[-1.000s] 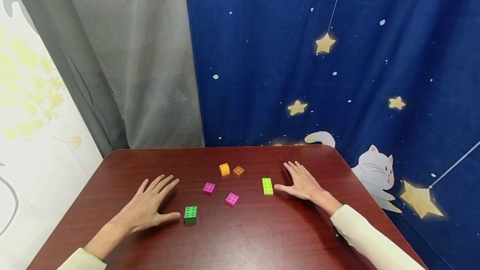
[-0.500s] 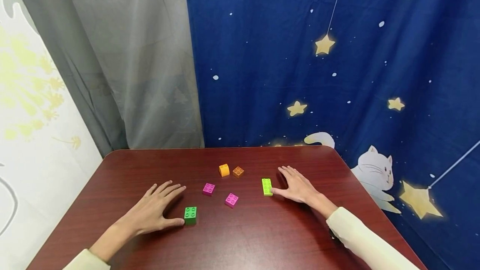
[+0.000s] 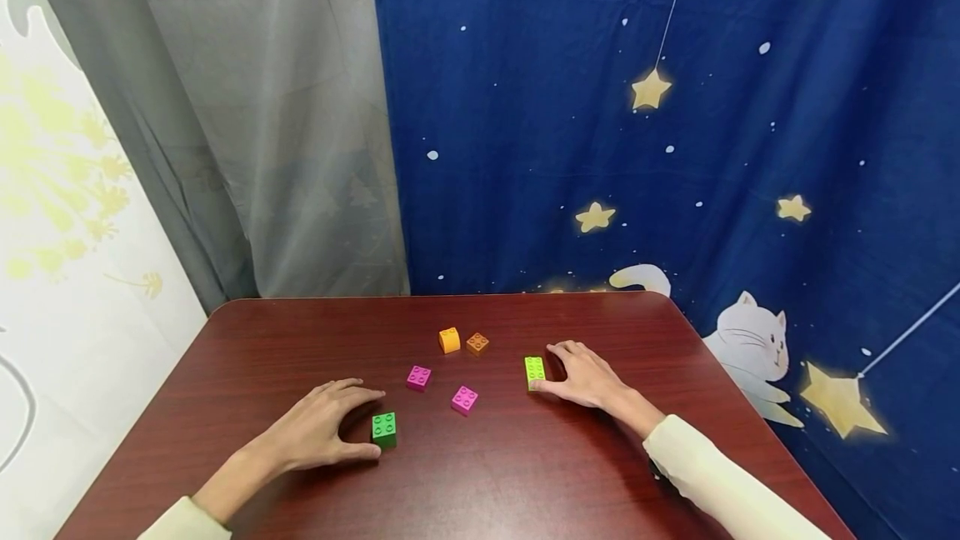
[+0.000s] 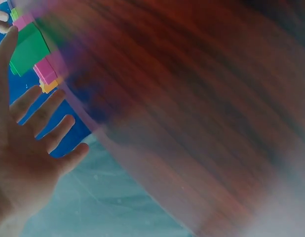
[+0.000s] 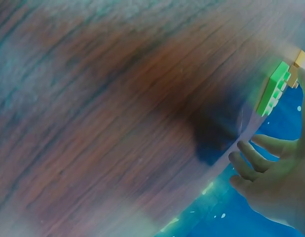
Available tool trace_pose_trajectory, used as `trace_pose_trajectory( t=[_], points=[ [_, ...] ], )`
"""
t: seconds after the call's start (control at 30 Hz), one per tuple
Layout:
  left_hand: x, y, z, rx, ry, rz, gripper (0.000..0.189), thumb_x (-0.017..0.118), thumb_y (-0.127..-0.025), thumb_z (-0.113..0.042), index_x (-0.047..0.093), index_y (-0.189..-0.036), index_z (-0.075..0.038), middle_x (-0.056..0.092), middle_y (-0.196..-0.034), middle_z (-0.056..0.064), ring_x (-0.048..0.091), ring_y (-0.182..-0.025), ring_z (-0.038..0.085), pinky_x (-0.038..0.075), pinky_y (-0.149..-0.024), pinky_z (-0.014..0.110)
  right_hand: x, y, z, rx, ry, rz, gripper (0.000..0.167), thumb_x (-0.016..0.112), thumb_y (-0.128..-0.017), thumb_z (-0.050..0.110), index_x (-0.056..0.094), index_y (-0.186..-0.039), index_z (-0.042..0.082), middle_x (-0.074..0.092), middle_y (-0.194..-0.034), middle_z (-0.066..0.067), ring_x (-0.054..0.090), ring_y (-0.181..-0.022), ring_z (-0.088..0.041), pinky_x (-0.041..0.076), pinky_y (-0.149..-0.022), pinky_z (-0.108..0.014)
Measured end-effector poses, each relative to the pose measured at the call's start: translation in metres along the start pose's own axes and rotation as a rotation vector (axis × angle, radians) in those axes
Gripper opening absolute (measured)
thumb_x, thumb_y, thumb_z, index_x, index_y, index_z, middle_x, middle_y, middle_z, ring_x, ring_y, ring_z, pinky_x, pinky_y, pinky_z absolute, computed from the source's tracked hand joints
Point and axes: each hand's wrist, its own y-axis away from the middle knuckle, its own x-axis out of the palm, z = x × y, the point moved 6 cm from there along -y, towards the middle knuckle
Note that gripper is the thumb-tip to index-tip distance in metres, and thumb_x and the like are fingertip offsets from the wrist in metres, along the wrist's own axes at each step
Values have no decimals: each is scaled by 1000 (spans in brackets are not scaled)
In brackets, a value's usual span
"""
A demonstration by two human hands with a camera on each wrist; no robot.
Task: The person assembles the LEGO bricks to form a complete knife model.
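In the head view my left hand is beside the green brick. Its thumb reaches the brick's near left side while the other fingers arch past the far left. The left wrist view shows those fingers spread, with the green brick beyond them; contact cannot be told. On the right, a lime-green brick with two rows of studs lies flat. My right hand has its thumb at the brick's near end, overlapping it in view. The right wrist view shows its loosely bent fingers apart from the lime-green brick.
Two magenta bricks lie between the hands on the dark red-brown table. Farther back sit a yellow-orange brick with a rounded side and a small brown-orange brick. Curtains hang behind the table's far edge.
My left hand has moved right toward the green brick, its fingers drawing closer together. My right hand has moved left to the lime-green brick, its fingers bending. The bricks look unmoved.
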Motion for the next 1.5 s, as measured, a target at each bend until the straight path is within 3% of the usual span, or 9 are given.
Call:
trace_pose_trajectory(
  t=[0.23, 0.43, 0.57, 0.83, 1.07, 1.5],
  points=[
    [1, -4, -3, 59, 33, -36, 70, 81, -77, -69, 74, -125, -18, 71, -123, -7, 61, -126, 28, 49, -102, 54, 2, -3, 6, 7, 11, -18, 91, 69, -78, 81, 67, -138, 12, 62, -125, -6, 61, -110, -24, 54, -92, -48],
    [2, -7, -6, 115, 69, -64, 55, 86, -77, -61, 75, -116, -25, 67, -111, -15, 63, -110, 10, 54, -94, 41, 6, -5, 8, 25, -9, -5, 87, 75, -77, 76, 69, -136, 13, 61, -112, -2, 59, -93, -17, 54, -82, -42],
    [4, -8, -7, 113, 89, -65, 46, 88, -77, -56, 75, -111, -29, 64, -105, -21, 61, -103, 3, 55, -89, 36, 6, -6, 10, 19, -26, 9, 84, 79, -77, 71, 69, -136, 13, 60, -107, 0, 58, -90, -15, 53, -79, -40],
    [4, -11, -8, 121, 136, -51, 37, 88, -81, -48, 77, -108, -27, 65, -102, -21, 63, -100, 3, 55, -86, 35, 5, -7, 11, -6, -52, 0, 66, 82, -82, 54, 71, -133, 14, 59, -99, 6, 58, -88, -11, 51, -73, -35],
    [7, -12, -4, 69, 181, -25, 30, 88, -83, -41, 77, -107, -25, 66, -103, -19, 62, -102, 5, 55, -88, 35, 4, -6, 11, -47, -78, -6, 48, 82, -86, 33, 72, -129, 14, 61, -100, 2, 57, -85, -10, 49, -71, -33],
    [14, -17, -2, -44, 277, -15, 32, 87, -84, -44, 76, -107, -24, 67, -101, -16, 63, -96, 9, 54, -82, 32, 5, -12, 12, -75, -125, -31, 51, 84, -87, 40, 72, -127, 12, 63, -102, -1, 59, -89, -12, 51, -77, -34]
  ],
)
